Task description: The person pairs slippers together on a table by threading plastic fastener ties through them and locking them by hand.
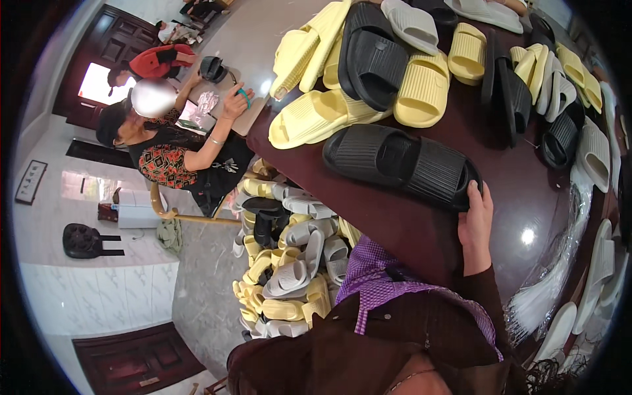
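My right hand (478,222) is at the near right end of a black slide slipper (431,168), its fingers closed around the rim of that end. A ribbed strap crosses the slipper, which is longways on the dark red table (421,230). My left hand is out of view. Just beyond the held slipper are a yellow slipper (322,117), another black slipper (375,59) and a second yellow one (422,89), some stacked together.
More slippers cover the table's far and right side. A bundle of clear plastic strips (543,289) is at the right. Below the table edge rises a heap of yellow, grey and black slippers (289,263). Across the table, a person (178,151) holds teal-handled scissors (243,97).
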The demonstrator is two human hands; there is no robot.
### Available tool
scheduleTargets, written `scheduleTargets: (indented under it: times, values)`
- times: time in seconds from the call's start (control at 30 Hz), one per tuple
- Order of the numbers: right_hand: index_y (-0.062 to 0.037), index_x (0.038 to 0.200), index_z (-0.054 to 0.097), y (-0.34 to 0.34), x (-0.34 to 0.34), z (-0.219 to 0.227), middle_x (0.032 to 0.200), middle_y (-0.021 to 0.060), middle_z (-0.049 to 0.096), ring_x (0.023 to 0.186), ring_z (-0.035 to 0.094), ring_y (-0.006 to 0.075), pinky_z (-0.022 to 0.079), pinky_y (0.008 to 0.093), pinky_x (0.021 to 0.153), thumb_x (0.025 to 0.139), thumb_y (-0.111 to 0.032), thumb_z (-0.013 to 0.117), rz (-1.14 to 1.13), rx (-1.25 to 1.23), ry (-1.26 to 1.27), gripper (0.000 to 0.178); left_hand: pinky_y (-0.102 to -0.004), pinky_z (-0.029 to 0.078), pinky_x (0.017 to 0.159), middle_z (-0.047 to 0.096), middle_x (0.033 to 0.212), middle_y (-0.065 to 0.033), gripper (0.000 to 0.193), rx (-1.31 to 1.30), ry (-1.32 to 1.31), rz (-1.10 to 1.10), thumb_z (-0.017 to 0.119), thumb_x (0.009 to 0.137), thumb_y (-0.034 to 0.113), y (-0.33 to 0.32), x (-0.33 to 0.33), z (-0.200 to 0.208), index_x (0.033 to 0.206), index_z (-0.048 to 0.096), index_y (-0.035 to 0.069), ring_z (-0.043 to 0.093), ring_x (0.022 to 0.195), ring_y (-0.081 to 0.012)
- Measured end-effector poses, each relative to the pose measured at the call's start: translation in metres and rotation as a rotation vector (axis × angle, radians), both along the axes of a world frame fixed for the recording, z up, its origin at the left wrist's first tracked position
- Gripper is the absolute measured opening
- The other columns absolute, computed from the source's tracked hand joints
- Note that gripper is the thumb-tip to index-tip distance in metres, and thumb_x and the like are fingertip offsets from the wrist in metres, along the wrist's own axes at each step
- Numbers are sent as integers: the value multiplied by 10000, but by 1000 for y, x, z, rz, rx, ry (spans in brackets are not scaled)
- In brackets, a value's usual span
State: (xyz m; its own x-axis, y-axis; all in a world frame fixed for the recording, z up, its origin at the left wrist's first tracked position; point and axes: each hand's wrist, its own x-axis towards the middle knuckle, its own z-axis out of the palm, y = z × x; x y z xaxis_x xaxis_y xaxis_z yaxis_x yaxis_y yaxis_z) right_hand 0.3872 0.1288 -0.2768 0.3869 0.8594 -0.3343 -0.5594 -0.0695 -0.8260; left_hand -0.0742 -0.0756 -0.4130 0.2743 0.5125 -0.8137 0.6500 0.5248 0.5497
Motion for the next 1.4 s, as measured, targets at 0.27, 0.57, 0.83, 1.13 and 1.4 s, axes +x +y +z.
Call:
scheduleTargets:
  times: [0.27, 0.57, 0.83, 1.13, 1.4]
  values:
    - [-48, 1074, 551, 4, -1, 2, 921, -34, 589, 820, 545, 51, 442, 211, 704, 926, -158, 519, 3, 19, 25, 188, -320, 428, 418, 508, 617, -54, 105, -179, -54, -58, 537, 804, 115, 16, 21, 17, 867, 509, 36, 517, 495, -153]
    - [-49, 1060, 551, 1, 1, 4, 922, -35, 591, 817, 549, 52, 440, 207, 713, 925, -160, 521, 7, -2, 13, 178, -300, 429, 403, 502, 617, -46, 104, -250, -135, -72, 537, 796, 104, 50, 39, 40, 861, 501, 31, 512, 489, -135]
    - [28, 1140, 517, -13, 1, 16, 1010, 39, 583, 848, 565, 116, 457, 243, 740, 928, -163, 507, -47, 152, -33, 286, -282, 486, 520, 593, 763, -123, 329, 497, -314, 481, 404, 949, 293, 191, 147, 133, 1013, 518, -10, 571, 604, -164]
    - [28, 1149, 501, -40, 3, 27, 1022, 51, 584, 912, 560, 125, 459, 257, 796, 926, -111, 484, 62, 353, -609, 263, -374, 524, 586, 623, 902, -168, 480, 367, -990, 870, 342, 964, 415, 177, 174, 165, 1181, 457, 2, 615, 718, -245]
    - [40, 1182, 467, -65, -19, 27, 1080, 70, 556, 980, 522, 132, 413, 266, 865, 909, -113, 489, 99, 324, -392, 314, -457, 521, 688, 592, 1102, -140, 452, 347, -1229, 880, 367, 956, 413, 189, 158, 131, 1197, 492, 51, 606, 935, -286]
